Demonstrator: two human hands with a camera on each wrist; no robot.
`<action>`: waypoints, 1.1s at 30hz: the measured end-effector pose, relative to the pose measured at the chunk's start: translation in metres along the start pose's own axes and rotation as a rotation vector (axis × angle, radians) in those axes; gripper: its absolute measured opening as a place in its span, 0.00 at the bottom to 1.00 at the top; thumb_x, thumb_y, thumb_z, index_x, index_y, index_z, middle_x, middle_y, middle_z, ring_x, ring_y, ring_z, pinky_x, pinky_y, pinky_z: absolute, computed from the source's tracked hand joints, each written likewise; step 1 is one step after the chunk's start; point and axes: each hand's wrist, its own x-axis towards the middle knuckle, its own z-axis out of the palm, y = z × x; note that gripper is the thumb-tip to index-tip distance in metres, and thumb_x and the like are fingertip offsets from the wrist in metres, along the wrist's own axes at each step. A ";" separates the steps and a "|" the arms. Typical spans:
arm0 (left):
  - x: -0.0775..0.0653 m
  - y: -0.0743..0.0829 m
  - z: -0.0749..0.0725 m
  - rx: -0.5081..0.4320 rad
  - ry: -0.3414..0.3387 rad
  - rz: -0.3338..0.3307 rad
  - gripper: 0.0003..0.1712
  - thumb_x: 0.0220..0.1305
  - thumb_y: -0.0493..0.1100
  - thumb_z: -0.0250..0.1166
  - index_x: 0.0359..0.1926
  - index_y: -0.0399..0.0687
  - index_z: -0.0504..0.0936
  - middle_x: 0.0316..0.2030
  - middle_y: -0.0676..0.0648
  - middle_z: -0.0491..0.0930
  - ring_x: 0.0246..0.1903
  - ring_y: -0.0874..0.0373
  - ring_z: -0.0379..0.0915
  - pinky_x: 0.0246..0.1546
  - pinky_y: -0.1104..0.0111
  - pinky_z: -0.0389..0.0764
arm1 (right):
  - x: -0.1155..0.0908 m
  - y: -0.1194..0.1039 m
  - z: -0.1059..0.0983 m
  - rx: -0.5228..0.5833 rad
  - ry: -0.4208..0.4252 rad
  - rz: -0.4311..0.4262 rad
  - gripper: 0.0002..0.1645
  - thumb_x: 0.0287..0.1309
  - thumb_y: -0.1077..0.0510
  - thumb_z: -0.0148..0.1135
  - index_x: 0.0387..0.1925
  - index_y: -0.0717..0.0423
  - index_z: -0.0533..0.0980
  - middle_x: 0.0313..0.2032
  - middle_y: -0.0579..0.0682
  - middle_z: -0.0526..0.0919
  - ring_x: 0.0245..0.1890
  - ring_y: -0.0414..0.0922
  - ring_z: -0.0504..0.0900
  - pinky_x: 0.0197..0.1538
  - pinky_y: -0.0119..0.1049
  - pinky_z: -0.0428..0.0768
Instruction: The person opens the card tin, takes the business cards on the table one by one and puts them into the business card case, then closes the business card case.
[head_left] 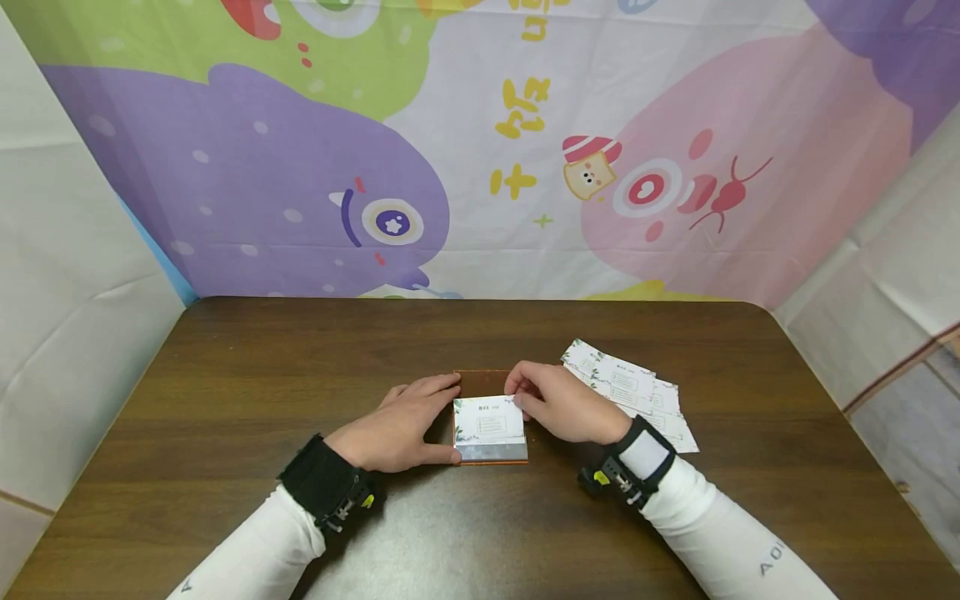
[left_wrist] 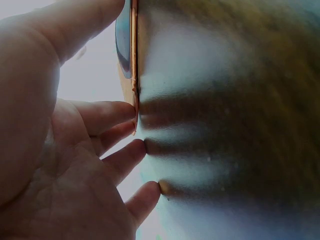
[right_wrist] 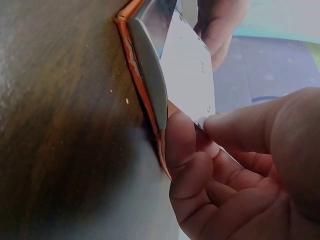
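In the head view an orange-brown card case (head_left: 482, 383) lies opened on the table, with a grey holder section (head_left: 491, 452) at its near end. A white printed card (head_left: 487, 417) with leaf decorations sits over that section, tilted up in the right wrist view. My right hand (head_left: 566, 402) pinches the card's right edge between thumb and fingertips. My left hand (head_left: 397, 425) rests along the case's left side, thumb at the near corner and fingers spread toward the far corner. In the left wrist view, some fingertips touch the case edge (left_wrist: 135, 65) and others the tabletop.
Several similar white cards (head_left: 626, 379) lie overlapping on the table beyond the right wrist. The brown wooden table (head_left: 315, 342) ends at a cartoon-printed curtain (head_left: 480, 183). Pale cloth panels (head_left: 75, 292) stand at both sides.
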 end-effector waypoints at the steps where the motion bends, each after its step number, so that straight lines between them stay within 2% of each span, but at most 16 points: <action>1: 0.000 0.000 0.000 0.000 -0.001 0.000 0.54 0.61 0.66 0.65 0.76 0.40 0.59 0.77 0.45 0.50 0.75 0.50 0.44 0.67 0.47 0.53 | 0.000 0.000 0.000 -0.005 0.001 0.000 0.05 0.69 0.60 0.56 0.42 0.47 0.76 0.30 0.42 0.79 0.29 0.38 0.76 0.35 0.35 0.77; 10: 0.000 -0.001 -0.002 -0.004 0.004 0.015 0.53 0.62 0.66 0.65 0.76 0.39 0.60 0.77 0.44 0.51 0.75 0.48 0.45 0.67 0.46 0.53 | -0.005 0.000 0.001 -0.007 -0.023 -0.020 0.04 0.67 0.59 0.57 0.40 0.46 0.77 0.32 0.38 0.79 0.33 0.37 0.77 0.39 0.34 0.77; 33: 0.000 0.000 -0.001 0.007 0.003 0.007 0.53 0.62 0.66 0.65 0.76 0.38 0.59 0.77 0.44 0.51 0.74 0.48 0.45 0.67 0.47 0.53 | -0.012 0.001 0.006 -0.045 -0.045 -0.060 0.05 0.66 0.59 0.59 0.40 0.45 0.78 0.31 0.38 0.77 0.31 0.37 0.75 0.37 0.34 0.77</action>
